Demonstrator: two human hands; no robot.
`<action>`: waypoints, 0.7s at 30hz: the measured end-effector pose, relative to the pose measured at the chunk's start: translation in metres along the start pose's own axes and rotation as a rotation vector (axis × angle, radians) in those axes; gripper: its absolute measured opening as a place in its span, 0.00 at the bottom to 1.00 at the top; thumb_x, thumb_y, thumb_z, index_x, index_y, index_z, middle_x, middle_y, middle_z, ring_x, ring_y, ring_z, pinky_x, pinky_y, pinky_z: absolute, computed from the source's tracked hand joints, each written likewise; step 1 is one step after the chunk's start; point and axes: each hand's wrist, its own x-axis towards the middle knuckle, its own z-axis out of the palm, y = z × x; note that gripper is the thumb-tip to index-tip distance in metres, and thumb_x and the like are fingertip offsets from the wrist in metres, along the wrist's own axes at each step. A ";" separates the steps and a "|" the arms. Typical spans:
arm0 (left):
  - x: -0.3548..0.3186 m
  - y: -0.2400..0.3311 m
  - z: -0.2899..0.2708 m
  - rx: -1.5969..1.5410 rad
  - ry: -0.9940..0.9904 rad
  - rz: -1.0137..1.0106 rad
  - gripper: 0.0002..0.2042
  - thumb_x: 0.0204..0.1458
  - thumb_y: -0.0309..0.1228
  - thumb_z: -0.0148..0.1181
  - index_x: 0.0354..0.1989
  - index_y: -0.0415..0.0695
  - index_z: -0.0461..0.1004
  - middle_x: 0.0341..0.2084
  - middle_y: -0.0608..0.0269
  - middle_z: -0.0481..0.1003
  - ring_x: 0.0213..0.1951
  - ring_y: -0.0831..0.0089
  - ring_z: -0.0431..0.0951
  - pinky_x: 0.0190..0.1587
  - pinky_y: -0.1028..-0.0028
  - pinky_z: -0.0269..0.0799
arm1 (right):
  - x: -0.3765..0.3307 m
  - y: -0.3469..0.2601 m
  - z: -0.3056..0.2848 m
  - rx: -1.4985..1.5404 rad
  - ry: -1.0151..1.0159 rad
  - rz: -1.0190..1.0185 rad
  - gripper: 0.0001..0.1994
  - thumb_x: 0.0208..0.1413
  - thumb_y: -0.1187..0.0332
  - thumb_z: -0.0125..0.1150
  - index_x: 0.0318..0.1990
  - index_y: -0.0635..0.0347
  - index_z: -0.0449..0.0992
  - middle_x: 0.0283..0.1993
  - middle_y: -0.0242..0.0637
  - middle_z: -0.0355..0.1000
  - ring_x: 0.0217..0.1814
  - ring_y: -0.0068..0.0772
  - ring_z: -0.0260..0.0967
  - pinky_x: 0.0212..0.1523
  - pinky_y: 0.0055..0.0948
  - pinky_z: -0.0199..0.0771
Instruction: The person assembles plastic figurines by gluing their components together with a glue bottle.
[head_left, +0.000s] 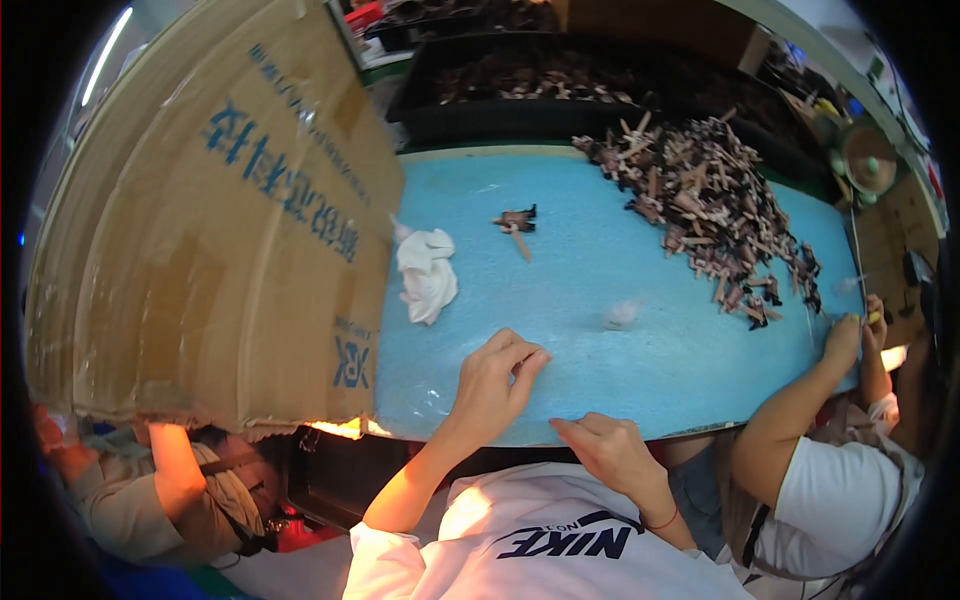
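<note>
My left hand (500, 378) is held over the near part of the blue tabletop (560, 290), its fingers curled in and thumb against them. Lower and to the right, at the table's near edge, my right hand (608, 452) has its fingers bent, thumb and forefinger together and pointing left. Whatever either hand pinches is too small or hidden to make out. Beyond my left hand lies a small brown and black figure (517, 222) with a tan limb-like part. A crumpled white cloth or soft sheet (428, 278) rests to its left. A little clear, wispy clump (622, 316) sits ahead of my right hand.
A large cardboard sheet or box (220, 220) walls off the left side. Many similar small figures form a heap (700, 200) at the back right. Behind stands a black tray (480, 120) of more pieces. Co-workers sit on both sides; one's hand (845, 340) is at the right edge.
</note>
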 end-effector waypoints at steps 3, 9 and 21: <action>0.009 -0.018 0.020 0.069 -0.075 0.026 0.06 0.48 0.26 0.56 0.32 0.38 0.77 0.24 0.57 0.71 0.23 0.67 0.70 0.24 0.74 0.65 | -0.004 0.006 -0.003 -0.002 0.005 0.033 0.12 0.43 0.77 0.58 0.39 0.61 0.73 0.21 0.37 0.67 0.23 0.36 0.68 0.21 0.32 0.67; 0.020 -0.014 0.026 0.338 -0.095 0.097 0.08 0.46 0.27 0.58 0.34 0.39 0.77 0.29 0.58 0.71 0.29 0.62 0.71 0.29 0.68 0.67 | -0.010 0.016 -0.006 0.082 0.099 0.022 0.13 0.42 0.78 0.58 0.39 0.61 0.74 0.22 0.36 0.69 0.22 0.35 0.67 0.21 0.31 0.67; 0.107 -0.035 -0.005 0.416 0.160 0.058 0.08 0.48 0.25 0.54 0.37 0.39 0.73 0.32 0.54 0.70 0.29 0.54 0.73 0.31 0.62 0.67 | -0.008 0.034 -0.025 0.021 0.062 0.047 0.14 0.42 0.79 0.54 0.40 0.64 0.73 0.25 0.37 0.68 0.25 0.38 0.68 0.25 0.32 0.68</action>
